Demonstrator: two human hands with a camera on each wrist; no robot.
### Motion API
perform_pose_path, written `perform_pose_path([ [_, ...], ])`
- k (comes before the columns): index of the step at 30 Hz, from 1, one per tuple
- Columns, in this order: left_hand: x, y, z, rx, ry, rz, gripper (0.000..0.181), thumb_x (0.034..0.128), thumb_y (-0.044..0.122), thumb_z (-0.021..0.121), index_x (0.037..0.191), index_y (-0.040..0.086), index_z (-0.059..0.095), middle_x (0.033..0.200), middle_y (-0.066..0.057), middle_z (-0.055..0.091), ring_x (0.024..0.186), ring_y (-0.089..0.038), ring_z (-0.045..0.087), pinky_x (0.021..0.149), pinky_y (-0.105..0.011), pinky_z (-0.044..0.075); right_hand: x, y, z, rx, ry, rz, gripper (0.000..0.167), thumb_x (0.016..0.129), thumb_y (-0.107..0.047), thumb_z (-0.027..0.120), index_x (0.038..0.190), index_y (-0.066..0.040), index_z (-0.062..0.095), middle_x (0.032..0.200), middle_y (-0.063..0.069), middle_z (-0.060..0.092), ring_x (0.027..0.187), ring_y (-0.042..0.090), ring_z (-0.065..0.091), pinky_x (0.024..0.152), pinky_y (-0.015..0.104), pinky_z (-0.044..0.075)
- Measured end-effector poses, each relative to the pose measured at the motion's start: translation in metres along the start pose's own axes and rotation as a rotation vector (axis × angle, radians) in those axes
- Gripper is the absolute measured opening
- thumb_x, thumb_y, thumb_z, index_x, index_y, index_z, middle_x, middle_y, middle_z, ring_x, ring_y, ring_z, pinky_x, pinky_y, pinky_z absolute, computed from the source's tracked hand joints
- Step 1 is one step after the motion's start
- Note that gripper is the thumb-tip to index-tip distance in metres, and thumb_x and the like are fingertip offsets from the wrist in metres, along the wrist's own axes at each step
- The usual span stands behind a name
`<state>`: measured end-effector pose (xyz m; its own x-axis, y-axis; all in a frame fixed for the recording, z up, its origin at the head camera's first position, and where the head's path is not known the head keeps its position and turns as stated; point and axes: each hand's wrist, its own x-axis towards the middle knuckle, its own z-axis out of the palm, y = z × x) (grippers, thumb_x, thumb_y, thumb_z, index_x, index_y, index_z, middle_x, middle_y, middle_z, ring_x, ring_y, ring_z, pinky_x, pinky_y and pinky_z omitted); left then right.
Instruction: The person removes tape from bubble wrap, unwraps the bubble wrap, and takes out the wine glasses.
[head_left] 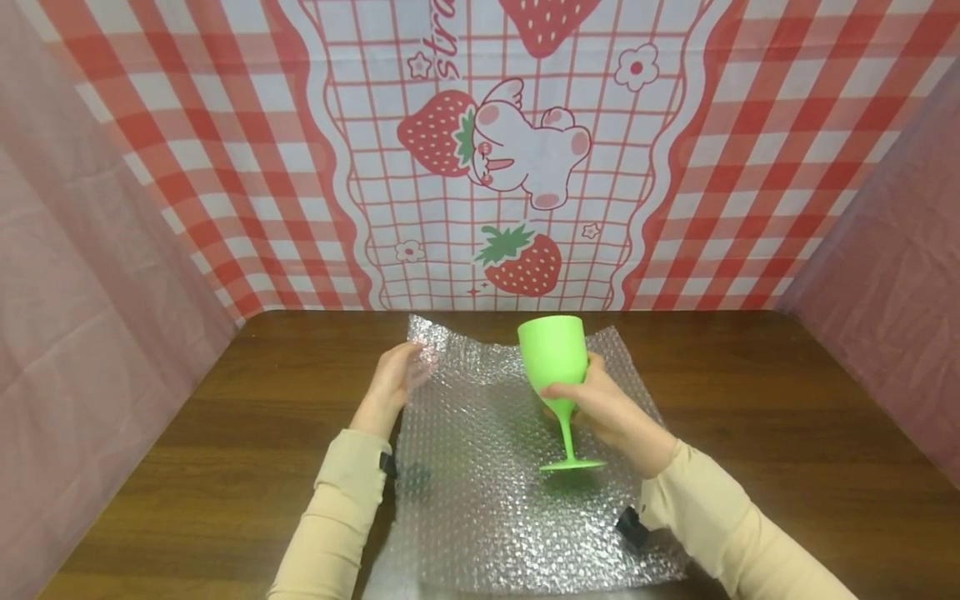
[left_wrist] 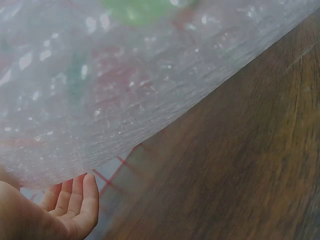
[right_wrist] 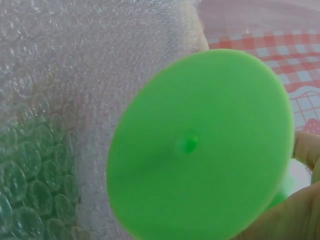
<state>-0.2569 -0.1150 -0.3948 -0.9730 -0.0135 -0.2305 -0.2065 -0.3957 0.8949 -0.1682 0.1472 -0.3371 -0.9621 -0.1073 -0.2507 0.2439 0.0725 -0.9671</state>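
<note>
A bright green goblet (head_left: 555, 358) is held above the bubble wrap by my right hand (head_left: 611, 408), thumb across the lower bowl near the stem. Its round base (right_wrist: 200, 145) fills much of the right wrist view and hides most of that hand. The clear sheet of bubble wrap (head_left: 480, 467) has its far left corner lifted, where my left hand (head_left: 386, 379) pinches the edge. In the left wrist view the curled fingers of the left hand (left_wrist: 70, 205) show below the sheet's edge, while the thumb is largely covered by the plastic.
A brown wooden table (head_left: 225, 467) lies beneath the sheet. A red-and-white checked cloth with strawberry prints (head_left: 525, 167) hangs behind it, and pink curtains (head_left: 97, 250) close off both sides.
</note>
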Motion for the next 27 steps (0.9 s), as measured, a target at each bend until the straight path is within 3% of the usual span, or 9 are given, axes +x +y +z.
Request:
perform_pose_path([
  [10,0.000,-0.001,0.001,-0.012,0.001,-0.001,0.004,0.0901,0.004,0.044,0.091,0.003,0.048,0.082,0.000,0.053,0.067,-0.009,0.058,0.072,-0.024,0.055,-0.004,-0.009,-0.010,-0.054,-0.015,-0.037,0.092,0.078,-0.010,0.065,0.140,-0.003,-0.002,0.126,0.024,0.030,0.093,0.027,0.052,0.086,0.044,0.049],
  [22,-0.001,0.000,0.001,0.014,0.001,-0.001,0.006,0.0904,0.005,0.045,0.094,0.002,0.049,0.083,0.000,0.054,0.069,-0.009,0.058,0.073,-0.024,0.055,-0.006,-0.017,-0.018,-0.053,-0.051,-0.131,0.072,0.082,-0.015,0.062,0.134,-0.003,0.014,0.120,0.018,0.038,0.096,0.022,0.051,0.083,0.042,0.050],
  [27,-0.001,-0.001,0.000,0.017,-0.001,-0.003,0.005,0.0901,0.005,0.045,0.092,0.004,0.050,0.084,0.000,0.053,0.070,-0.009,0.058,0.073,-0.024,0.055,-0.005,-0.021,-0.021,-0.028,-0.059,-0.183,0.062,0.084,-0.014,0.061,0.130,-0.008,0.021,0.113,0.012,0.044,0.092,0.019,0.053,0.079,0.041,0.050],
])
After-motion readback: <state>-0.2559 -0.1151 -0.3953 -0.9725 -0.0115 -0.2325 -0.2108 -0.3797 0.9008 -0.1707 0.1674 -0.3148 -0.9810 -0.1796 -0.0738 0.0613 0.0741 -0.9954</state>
